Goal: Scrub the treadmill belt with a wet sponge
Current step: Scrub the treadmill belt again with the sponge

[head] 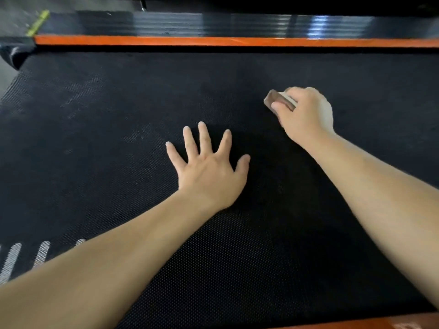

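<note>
Presently, right hand (306, 112): right of centre in the frame, fingers curled over a sponge (279, 100), thumb along its near side; the sponge appears pressed to the treadmill belt (95, 115), brown face outward, pale layer under the fingers. Its long axis runs from upper left to lower right. Forearm enters from the lower right corner, nearly straight.

Left hand (209, 162): centre of frame, palm flat on the belt, fingers spread wide, holding nothing; apparently a brace. Forearm enters from the lower left.

Relation: sponge lies above and right of the left hand, well apart from it; only the right hand reaches it. Unscrubbed-looking belt extends left and upward of the sponge, so strokes likely run that way.

Surround: orange side rail (213, 41) across the top; white stripes (14, 257) at lower left.
</note>
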`<state>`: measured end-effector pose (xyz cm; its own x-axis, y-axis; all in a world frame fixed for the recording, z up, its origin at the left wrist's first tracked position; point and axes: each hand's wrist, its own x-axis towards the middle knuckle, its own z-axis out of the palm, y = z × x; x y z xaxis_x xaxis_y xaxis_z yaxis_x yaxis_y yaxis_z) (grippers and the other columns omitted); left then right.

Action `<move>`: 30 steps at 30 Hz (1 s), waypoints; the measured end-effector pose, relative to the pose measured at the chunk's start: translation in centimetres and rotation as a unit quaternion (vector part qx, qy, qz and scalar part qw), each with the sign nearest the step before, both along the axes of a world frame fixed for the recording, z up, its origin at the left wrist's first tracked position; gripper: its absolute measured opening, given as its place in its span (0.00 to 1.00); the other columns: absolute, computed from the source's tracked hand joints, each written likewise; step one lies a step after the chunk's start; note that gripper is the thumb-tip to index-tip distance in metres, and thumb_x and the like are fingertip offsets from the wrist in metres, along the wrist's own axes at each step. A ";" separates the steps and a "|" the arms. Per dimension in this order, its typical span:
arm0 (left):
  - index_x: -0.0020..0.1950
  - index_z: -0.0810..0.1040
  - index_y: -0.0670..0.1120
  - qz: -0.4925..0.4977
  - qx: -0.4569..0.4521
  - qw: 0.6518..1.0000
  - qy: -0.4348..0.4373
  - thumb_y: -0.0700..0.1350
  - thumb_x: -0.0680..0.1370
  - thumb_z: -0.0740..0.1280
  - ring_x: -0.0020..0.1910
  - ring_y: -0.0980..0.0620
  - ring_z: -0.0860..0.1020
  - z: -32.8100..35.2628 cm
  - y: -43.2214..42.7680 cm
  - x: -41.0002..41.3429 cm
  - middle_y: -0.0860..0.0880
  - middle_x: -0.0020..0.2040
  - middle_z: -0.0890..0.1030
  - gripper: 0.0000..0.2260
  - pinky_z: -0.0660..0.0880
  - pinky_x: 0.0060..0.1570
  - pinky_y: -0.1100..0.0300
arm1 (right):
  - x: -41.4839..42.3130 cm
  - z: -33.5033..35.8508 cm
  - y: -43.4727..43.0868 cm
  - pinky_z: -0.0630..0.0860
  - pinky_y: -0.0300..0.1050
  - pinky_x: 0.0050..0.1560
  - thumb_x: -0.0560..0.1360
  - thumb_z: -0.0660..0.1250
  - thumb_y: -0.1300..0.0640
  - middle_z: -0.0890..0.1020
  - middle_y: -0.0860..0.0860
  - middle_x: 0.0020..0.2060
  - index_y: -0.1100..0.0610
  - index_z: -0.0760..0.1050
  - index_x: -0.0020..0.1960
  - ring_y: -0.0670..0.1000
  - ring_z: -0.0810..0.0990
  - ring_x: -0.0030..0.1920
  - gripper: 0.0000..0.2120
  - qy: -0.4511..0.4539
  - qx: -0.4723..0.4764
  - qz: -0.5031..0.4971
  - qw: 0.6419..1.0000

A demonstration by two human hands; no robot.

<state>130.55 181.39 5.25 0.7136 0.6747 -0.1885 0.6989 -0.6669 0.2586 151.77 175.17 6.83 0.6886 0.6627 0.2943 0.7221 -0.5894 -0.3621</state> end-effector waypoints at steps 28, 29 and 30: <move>0.84 0.44 0.53 0.005 0.090 0.996 -0.026 0.69 0.80 0.42 0.80 0.33 0.34 -1.4 -0.6 1.3 0.37 0.83 0.40 0.36 0.36 0.72 0.26 | 3.1 -0.7 9.9 0.75 0.51 0.48 0.78 0.67 0.42 0.79 0.52 0.48 0.51 0.81 0.57 0.55 0.77 0.47 0.15 -0.031 -0.022 0.135 0.990; 0.84 0.44 0.54 0.004 0.090 0.996 -0.026 0.69 0.80 0.42 0.80 0.33 0.33 -1.4 -0.6 1.3 0.37 0.83 0.40 0.35 0.35 0.72 0.26 | 4.4 -0.3 10.1 0.76 0.53 0.50 0.78 0.66 0.42 0.80 0.52 0.49 0.50 0.81 0.57 0.56 0.78 0.49 0.15 -0.036 -0.025 0.097 0.994; 0.84 0.43 0.54 0.002 0.090 0.996 -0.024 0.69 0.80 0.42 0.80 0.33 0.32 -1.4 -0.6 1.3 0.37 0.83 0.39 0.35 0.35 0.72 0.26 | 5.8 0.2 10.4 0.77 0.54 0.53 0.79 0.65 0.42 0.81 0.53 0.50 0.51 0.81 0.57 0.57 0.79 0.51 0.15 -0.031 -0.027 0.037 0.998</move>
<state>131.82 180.80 3.89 0.7164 0.6970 -0.0309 0.6910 -0.7029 0.1685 157.57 185.61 7.01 0.6186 0.7272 0.2976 0.7846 -0.5513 -0.2838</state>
